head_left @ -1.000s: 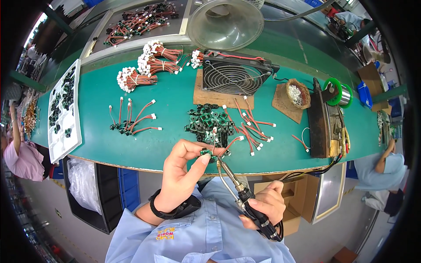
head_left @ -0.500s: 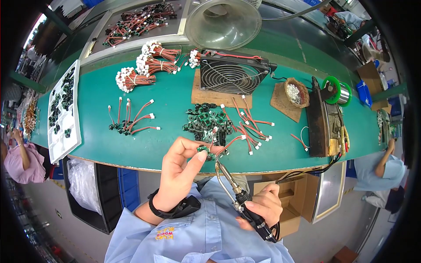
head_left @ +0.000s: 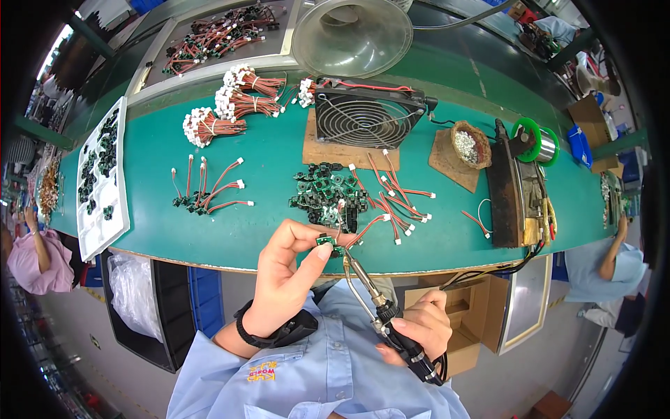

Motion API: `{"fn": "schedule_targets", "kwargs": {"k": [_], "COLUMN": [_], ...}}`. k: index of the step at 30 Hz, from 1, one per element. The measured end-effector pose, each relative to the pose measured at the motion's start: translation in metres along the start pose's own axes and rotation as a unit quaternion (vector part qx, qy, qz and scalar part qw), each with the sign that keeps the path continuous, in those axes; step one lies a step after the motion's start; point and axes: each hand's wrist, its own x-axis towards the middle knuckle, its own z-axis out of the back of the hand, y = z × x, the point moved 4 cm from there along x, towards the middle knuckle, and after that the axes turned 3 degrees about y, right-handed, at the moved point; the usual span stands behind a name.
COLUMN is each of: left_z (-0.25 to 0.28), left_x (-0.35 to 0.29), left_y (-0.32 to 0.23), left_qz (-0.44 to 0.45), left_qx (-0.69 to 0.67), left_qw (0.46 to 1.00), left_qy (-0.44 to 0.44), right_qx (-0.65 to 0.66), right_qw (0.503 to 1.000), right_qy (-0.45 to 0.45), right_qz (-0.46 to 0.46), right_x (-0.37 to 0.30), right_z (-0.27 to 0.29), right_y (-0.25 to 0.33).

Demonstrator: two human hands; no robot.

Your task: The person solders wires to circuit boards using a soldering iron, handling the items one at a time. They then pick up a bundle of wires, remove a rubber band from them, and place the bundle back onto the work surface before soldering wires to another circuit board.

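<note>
Pinched between thumb and forefinger of my left hand (head_left: 287,269) is a small green circuit board (head_left: 325,240). A short red-and-dark wire lead (head_left: 366,230) with a white connector runs from beside the board to the right. My right hand (head_left: 427,327) grips the black handle of a soldering iron (head_left: 383,307), which has a thin metal feed tube along its side. The iron's tip meets the board's right edge, or sits very near it; the exact contact is too small to tell. Just beyond my fingers lies a pile of small green-and-black boards (head_left: 326,192).
Loose wire leads (head_left: 401,199) lie right of the pile; wired boards (head_left: 202,199) lie left. A fan (head_left: 366,115) stands behind. Bundled leads (head_left: 241,103) and a white tray (head_left: 105,202) are leftward. At right are a small bowl (head_left: 471,144), an iron stand (head_left: 506,195) and a solder spool (head_left: 541,144).
Very little differs. The iron has shifted slightly at the board, and the board is turned a touch in my left fingers. Both hands keep their grips.
</note>
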Motion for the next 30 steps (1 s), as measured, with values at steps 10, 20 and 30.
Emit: {"fn": "schedule_targets", "kwargs": {"k": [10,20,30], "left_z": [0.003,-0.003,0.018], "left_x": [0.002,-0.002,-0.004], "left_y": [-0.006,-0.014,-0.011], "left_qz": [0.017,0.101,0.054], "left_qx": [-0.028,-0.190,-0.195], "left_qw": [0.999,0.976,0.974], "left_qy": [0.001,0.037,0.101], "right_qx": [-0.019,-0.150,0.020], "right_qw": [0.999,0.935,0.933], "right_qy": [-0.032,-0.216,-0.214], "right_qz": [0.031,-0.237,-0.290], "right_x": [-0.002,0.008,-0.001], "right_z": [0.013,0.036,0.017], "right_y": [-0.006,-0.106,-0.103]}}
